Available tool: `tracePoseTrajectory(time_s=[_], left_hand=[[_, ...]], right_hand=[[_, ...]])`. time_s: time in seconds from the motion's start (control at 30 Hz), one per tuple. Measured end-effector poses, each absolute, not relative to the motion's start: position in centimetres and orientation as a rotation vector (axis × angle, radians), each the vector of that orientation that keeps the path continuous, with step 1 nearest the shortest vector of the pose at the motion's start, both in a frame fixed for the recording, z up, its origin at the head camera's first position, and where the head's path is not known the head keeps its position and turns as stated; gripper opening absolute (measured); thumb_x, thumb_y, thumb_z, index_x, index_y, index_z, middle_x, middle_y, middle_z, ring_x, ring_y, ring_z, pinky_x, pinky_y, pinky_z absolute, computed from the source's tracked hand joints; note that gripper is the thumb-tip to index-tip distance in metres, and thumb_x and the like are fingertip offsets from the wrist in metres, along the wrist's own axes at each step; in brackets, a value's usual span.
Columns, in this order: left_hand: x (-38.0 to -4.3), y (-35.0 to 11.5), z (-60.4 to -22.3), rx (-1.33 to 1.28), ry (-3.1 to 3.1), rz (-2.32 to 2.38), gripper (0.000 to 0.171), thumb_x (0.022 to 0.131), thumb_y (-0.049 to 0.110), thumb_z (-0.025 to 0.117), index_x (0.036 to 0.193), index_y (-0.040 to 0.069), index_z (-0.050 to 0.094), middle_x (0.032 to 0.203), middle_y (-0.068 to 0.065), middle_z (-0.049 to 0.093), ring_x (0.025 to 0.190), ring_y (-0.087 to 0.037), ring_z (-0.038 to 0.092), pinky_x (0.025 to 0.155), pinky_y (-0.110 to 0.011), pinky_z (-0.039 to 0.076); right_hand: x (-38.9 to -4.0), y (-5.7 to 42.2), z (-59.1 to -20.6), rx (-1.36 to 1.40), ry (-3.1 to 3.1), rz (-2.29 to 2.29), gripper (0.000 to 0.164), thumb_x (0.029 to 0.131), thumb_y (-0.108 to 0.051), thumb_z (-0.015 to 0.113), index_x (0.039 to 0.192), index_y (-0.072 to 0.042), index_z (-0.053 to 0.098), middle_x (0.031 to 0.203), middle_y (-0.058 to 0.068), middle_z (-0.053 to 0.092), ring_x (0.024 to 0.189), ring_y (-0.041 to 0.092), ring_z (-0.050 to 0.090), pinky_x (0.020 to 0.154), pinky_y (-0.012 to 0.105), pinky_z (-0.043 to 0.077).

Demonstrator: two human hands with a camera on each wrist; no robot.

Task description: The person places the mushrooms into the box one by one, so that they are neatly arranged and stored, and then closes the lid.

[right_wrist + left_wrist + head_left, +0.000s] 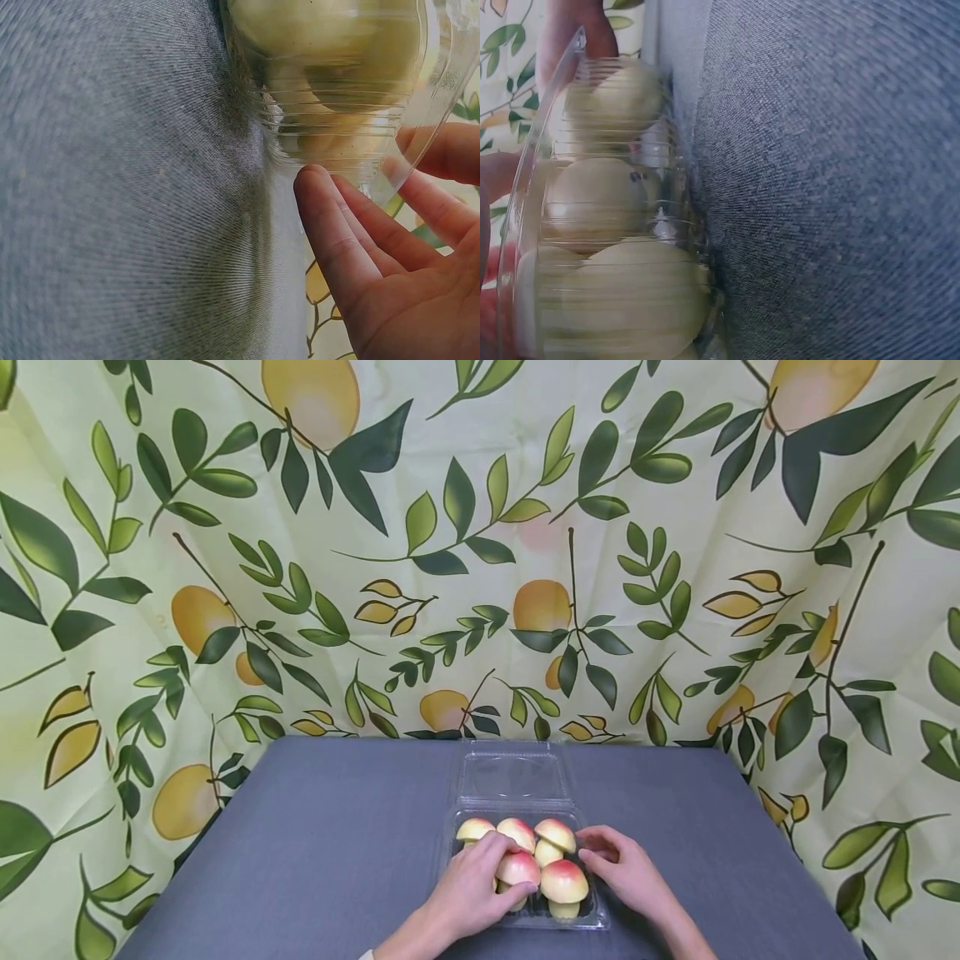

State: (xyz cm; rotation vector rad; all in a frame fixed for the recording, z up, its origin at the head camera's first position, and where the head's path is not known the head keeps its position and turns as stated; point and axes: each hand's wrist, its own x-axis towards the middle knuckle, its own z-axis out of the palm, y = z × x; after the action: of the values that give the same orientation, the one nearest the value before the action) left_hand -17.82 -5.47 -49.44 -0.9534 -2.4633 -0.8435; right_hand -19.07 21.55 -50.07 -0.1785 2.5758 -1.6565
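Note:
Several mushroom-shaped pieces (pixel 564 882) with pale stems and cream caps blushed red sit in a clear plastic clamshell box (pixel 597 920). My left hand (pixel 468 887) reaches over the box's front left and grips the front middle mushroom (pixel 519 865) by its cap, between thumb and fingers. That hand hides part of the front row. On the box's right side, my right hand (pixel 628 870) has its fingers nearly straight, with fingertips (pixel 311 180) right at the ribbed wall. Pale mushrooms (pixel 600 199) show through the side wall in the left wrist view.
The box's clear lid (pixel 516 777) lies folded back toward the rear of the table. A grey-blue cloth (pixel 337 827) covers the table. Behind and at both sides hangs a fabric (pixel 465 635) printed with leaves and fruit.

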Motion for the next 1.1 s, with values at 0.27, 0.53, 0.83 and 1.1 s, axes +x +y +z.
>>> tracePoseTrajectory(time_s=[0.27, 0.53, 0.83, 1.1], left_hand=[[-17.80, -5.35, -49.43, -0.929, -2.493, -0.837, 0.037, 0.092, 0.049, 0.073, 0.112, 0.019, 0.063, 0.105, 0.009, 0.062, 0.089, -0.009, 0.062, 0.074, -0.026, 0.051], [-17.82, -5.41, -49.44, -0.969, -2.522, -0.650, 0.043, 0.088, 0.055, 0.073, 0.112, 0.020, 0.064, 0.104, 0.008, 0.062, 0.091, -0.009, 0.062, 0.076, -0.030, 0.052], [-17.86, -5.66, -49.28, -0.996, -2.532, -0.574, 0.047, 0.087, 0.059, 0.072, 0.109, 0.018, 0.066, 0.104, 0.007, 0.063, 0.098, -0.011, 0.063, 0.085, -0.035, 0.053], [-17.93, -6.03, -48.80, -0.966, -2.595, -0.671, 0.040, 0.094, 0.055, 0.066, 0.111, 0.019, 0.067, 0.106, 0.008, 0.065, 0.102, -0.009, 0.062, 0.088, -0.035, 0.051]], right_hand=[[-19.13, 21.58, -49.98, -0.173, 2.578, -1.649, 0.035, 0.095, -0.018, 0.072, 0.123, 0.001, 0.065, 0.107, 0.011, 0.070, 0.089, 0.019, 0.069, 0.074, 0.027, 0.057], [-19.04, 21.70, -50.07, -0.202, 2.581, -1.656, 0.035, 0.095, -0.017, 0.073, 0.123, 0.002, 0.064, 0.108, 0.012, 0.069, 0.089, 0.017, 0.069, 0.074, 0.027, 0.056], [-19.18, 21.53, -50.19, -0.230, 2.570, -1.698, 0.035, 0.095, -0.014, 0.073, 0.124, 0.003, 0.064, 0.106, 0.012, 0.070, 0.087, 0.018, 0.069, 0.073, 0.026, 0.056], [-19.08, 21.48, -49.77, -0.205, 2.590, -1.644, 0.034, 0.095, -0.017, 0.072, 0.123, 0.001, 0.065, 0.110, 0.012, 0.069, 0.091, 0.019, 0.068, 0.075, 0.028, 0.056]])
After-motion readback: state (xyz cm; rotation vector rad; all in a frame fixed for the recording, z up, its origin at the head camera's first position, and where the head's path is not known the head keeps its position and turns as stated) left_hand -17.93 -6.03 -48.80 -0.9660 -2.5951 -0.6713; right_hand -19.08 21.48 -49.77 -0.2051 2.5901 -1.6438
